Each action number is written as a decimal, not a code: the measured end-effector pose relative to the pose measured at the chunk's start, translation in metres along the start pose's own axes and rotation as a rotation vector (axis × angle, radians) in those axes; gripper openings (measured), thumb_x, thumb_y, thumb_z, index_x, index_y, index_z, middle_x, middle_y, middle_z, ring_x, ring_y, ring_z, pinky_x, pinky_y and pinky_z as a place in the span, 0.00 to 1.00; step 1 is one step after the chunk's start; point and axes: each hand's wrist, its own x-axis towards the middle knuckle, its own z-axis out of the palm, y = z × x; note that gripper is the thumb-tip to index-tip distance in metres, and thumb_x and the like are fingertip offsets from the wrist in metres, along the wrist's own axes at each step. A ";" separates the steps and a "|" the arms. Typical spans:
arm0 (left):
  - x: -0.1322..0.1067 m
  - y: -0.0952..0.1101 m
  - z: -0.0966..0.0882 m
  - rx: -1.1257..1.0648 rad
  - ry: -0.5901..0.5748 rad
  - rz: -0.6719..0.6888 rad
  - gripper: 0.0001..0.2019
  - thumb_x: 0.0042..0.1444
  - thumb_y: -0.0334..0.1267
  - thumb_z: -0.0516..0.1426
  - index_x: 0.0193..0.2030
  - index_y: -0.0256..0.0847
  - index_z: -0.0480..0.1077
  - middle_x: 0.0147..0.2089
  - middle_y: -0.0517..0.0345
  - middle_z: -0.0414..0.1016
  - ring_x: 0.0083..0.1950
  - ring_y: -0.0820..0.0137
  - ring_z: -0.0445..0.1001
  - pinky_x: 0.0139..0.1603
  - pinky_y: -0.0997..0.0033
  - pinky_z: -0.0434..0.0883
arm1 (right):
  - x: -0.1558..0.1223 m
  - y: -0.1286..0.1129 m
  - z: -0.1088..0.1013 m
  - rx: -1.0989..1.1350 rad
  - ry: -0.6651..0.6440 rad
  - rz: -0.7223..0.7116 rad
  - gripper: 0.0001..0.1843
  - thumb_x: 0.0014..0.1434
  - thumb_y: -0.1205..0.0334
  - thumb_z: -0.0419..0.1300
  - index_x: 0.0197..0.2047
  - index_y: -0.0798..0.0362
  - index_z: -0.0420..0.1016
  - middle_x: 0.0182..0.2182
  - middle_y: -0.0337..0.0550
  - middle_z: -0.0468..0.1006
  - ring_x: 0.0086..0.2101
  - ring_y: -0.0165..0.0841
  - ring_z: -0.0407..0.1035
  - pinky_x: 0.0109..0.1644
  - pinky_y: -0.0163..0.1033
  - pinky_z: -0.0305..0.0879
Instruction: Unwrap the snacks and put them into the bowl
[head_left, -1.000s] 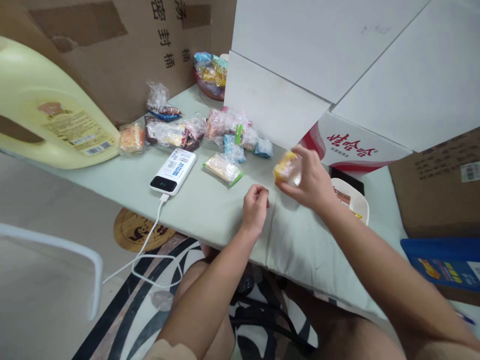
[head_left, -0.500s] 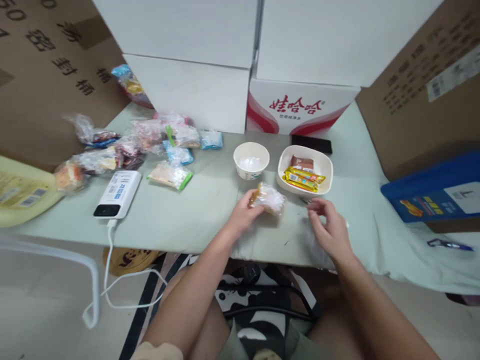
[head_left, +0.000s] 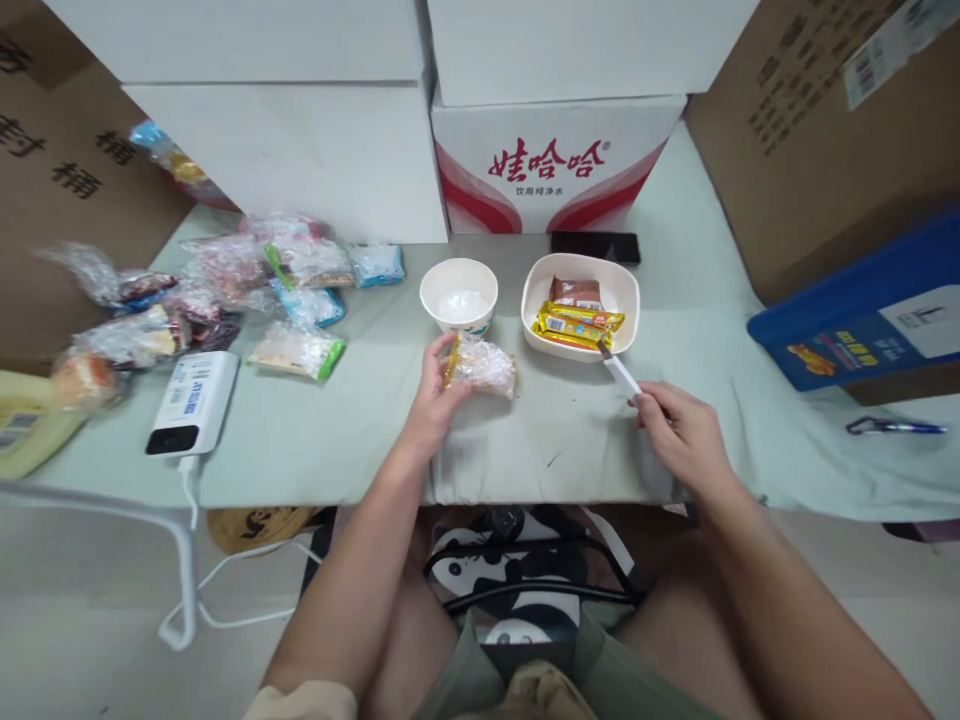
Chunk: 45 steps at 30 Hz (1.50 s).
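My left hand (head_left: 437,395) grips one end of a snack in a clear, shiny wrapper (head_left: 484,366), held just above the cloth in front of a small white round bowl (head_left: 459,272). Clear plastic lies inside that bowl. Between the fingers of my right hand (head_left: 679,430) is a slim knife with a white handle (head_left: 624,380). Its dark tip points up and left, at the near rim of a white squarish bowl (head_left: 628,290); whether it touches is unclear. Yellow snack packets (head_left: 577,325) and a brown packet (head_left: 576,292) lie in the squarish bowl.
Several wrapped snacks (head_left: 225,265) are heaped at the left, near a white power bank (head_left: 193,400) with a cable. White cartons (head_left: 555,170) wall off the back, with a black phone (head_left: 595,246) before them. A blue box (head_left: 855,310) and a pen (head_left: 896,426) are at the right.
My right hand now shows the knife extended toward the squarish bowl; before, it was barely visible. My left hand still holds the wrapped snack. The whole view has shifted.
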 end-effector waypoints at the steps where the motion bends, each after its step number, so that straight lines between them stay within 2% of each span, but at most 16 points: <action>1: -0.002 0.000 0.000 0.053 -0.014 0.009 0.33 0.52 0.44 0.63 0.63 0.51 0.56 0.51 0.54 0.70 0.48 0.65 0.74 0.51 0.63 0.73 | -0.001 -0.005 0.003 0.074 -0.001 0.001 0.14 0.65 0.51 0.53 0.36 0.49 0.74 0.27 0.42 0.76 0.27 0.36 0.69 0.34 0.41 0.64; 5: -0.010 0.001 0.007 0.190 -0.115 0.012 0.31 0.56 0.44 0.62 0.64 0.49 0.56 0.49 0.53 0.70 0.46 0.66 0.74 0.51 0.64 0.73 | -0.006 -0.023 0.023 0.218 -0.087 0.012 0.09 0.58 0.53 0.60 0.35 0.48 0.68 0.26 0.37 0.74 0.25 0.32 0.66 0.30 0.37 0.63; 8: -0.015 0.001 0.014 0.218 -0.204 -0.006 0.31 0.57 0.46 0.62 0.65 0.48 0.56 0.51 0.52 0.70 0.46 0.66 0.74 0.49 0.64 0.73 | -0.010 -0.035 0.038 0.155 -0.147 -0.027 0.07 0.58 0.53 0.59 0.36 0.47 0.71 0.27 0.38 0.76 0.25 0.33 0.68 0.31 0.38 0.63; 10: -0.015 0.002 0.016 0.216 -0.222 -0.013 0.32 0.56 0.46 0.62 0.65 0.47 0.57 0.52 0.51 0.71 0.46 0.66 0.74 0.50 0.64 0.73 | -0.010 -0.039 0.044 0.073 -0.125 -0.071 0.08 0.60 0.54 0.58 0.38 0.47 0.73 0.29 0.40 0.80 0.25 0.33 0.69 0.33 0.39 0.64; 16: -0.008 0.000 0.002 -0.007 0.001 -0.036 0.32 0.56 0.46 0.61 0.66 0.54 0.55 0.55 0.53 0.71 0.51 0.64 0.75 0.52 0.62 0.74 | -0.004 -0.016 0.043 -0.192 -0.025 -0.124 0.10 0.64 0.56 0.54 0.39 0.48 0.76 0.37 0.45 0.84 0.34 0.39 0.76 0.38 0.41 0.65; 18: -0.008 -0.002 -0.001 -0.006 0.001 -0.058 0.31 0.57 0.46 0.59 0.66 0.55 0.53 0.56 0.53 0.71 0.52 0.63 0.75 0.52 0.59 0.75 | -0.001 -0.002 0.036 -0.284 0.000 -0.076 0.09 0.62 0.57 0.55 0.39 0.48 0.76 0.35 0.45 0.83 0.34 0.40 0.75 0.37 0.41 0.65; 21: -0.011 -0.006 -0.001 0.217 -0.046 0.039 0.31 0.58 0.46 0.59 0.66 0.51 0.56 0.61 0.48 0.69 0.58 0.57 0.72 0.57 0.52 0.73 | 0.005 0.014 0.026 -0.368 0.064 -0.064 0.07 0.58 0.61 0.57 0.38 0.49 0.75 0.33 0.46 0.82 0.35 0.42 0.75 0.38 0.43 0.65; 25: -0.015 -0.004 0.005 0.608 0.054 0.322 0.32 0.50 0.44 0.65 0.63 0.46 0.64 0.71 0.44 0.58 0.71 0.50 0.59 0.69 0.46 0.62 | 0.007 0.011 0.022 -0.246 0.172 -0.299 0.07 0.60 0.66 0.56 0.36 0.49 0.76 0.41 0.46 0.83 0.48 0.45 0.75 0.53 0.52 0.67; 28: -0.015 0.000 0.010 0.682 0.051 0.314 0.15 0.53 0.41 0.64 0.47 0.42 0.74 0.60 0.46 0.71 0.66 0.54 0.68 0.68 0.49 0.64 | 0.003 -0.003 0.029 -0.137 0.145 -0.409 0.08 0.61 0.68 0.56 0.37 0.48 0.76 0.40 0.44 0.84 0.48 0.43 0.76 0.54 0.52 0.69; 30: -0.015 0.003 0.014 0.578 0.085 0.261 0.06 0.55 0.40 0.62 0.37 0.41 0.74 0.52 0.48 0.77 0.61 0.58 0.73 0.66 0.52 0.65 | -0.001 -0.013 0.037 -0.075 0.085 -0.437 0.08 0.62 0.68 0.56 0.38 0.48 0.76 0.40 0.45 0.83 0.48 0.42 0.76 0.54 0.52 0.70; 31: -0.015 0.004 0.016 0.470 0.124 0.230 0.06 0.56 0.40 0.62 0.34 0.41 0.73 0.49 0.50 0.78 0.59 0.59 0.74 0.65 0.53 0.66 | -0.003 -0.019 0.041 -0.040 0.056 -0.441 0.08 0.62 0.68 0.56 0.40 0.48 0.75 0.41 0.45 0.83 0.47 0.42 0.76 0.54 0.52 0.71; 34: -0.016 0.008 0.023 -0.036 0.217 0.048 0.09 0.54 0.42 0.63 0.34 0.42 0.68 0.44 0.54 0.79 0.54 0.63 0.77 0.59 0.60 0.71 | -0.008 -0.032 0.053 0.066 -0.037 -0.416 0.16 0.61 0.63 0.59 0.53 0.50 0.73 0.52 0.51 0.80 0.53 0.43 0.73 0.57 0.53 0.71; 37: -0.017 0.012 0.027 -0.470 0.220 -0.180 0.11 0.51 0.41 0.64 0.35 0.43 0.65 0.39 0.59 0.79 0.45 0.67 0.80 0.49 0.65 0.76 | -0.009 -0.040 0.062 0.142 -0.115 -0.378 0.25 0.61 0.61 0.60 0.62 0.49 0.67 0.58 0.53 0.75 0.57 0.44 0.70 0.60 0.54 0.69; 41: -0.014 0.013 0.021 -0.560 0.333 -0.276 0.09 0.51 0.34 0.62 0.34 0.42 0.63 0.35 0.61 0.78 0.36 0.73 0.78 0.42 0.73 0.76 | -0.007 -0.041 0.067 0.247 -0.098 -0.353 0.12 0.63 0.63 0.58 0.50 0.47 0.75 0.49 0.49 0.79 0.51 0.40 0.74 0.56 0.50 0.72; 43: -0.013 0.013 0.014 -0.548 0.401 -0.290 0.09 0.52 0.32 0.61 0.33 0.41 0.62 0.33 0.61 0.77 0.33 0.76 0.77 0.40 0.75 0.75 | -0.006 -0.040 0.067 0.306 -0.080 -0.345 0.05 0.63 0.65 0.59 0.41 0.47 0.76 0.46 0.47 0.79 0.49 0.40 0.75 0.54 0.49 0.72; 45: -0.014 0.013 0.009 -0.536 0.401 -0.286 0.10 0.52 0.33 0.61 0.35 0.42 0.61 0.33 0.61 0.77 0.34 0.75 0.77 0.40 0.75 0.75 | -0.005 -0.041 0.067 0.338 -0.076 -0.337 0.05 0.62 0.66 0.58 0.37 0.47 0.74 0.45 0.45 0.80 0.48 0.39 0.75 0.53 0.49 0.72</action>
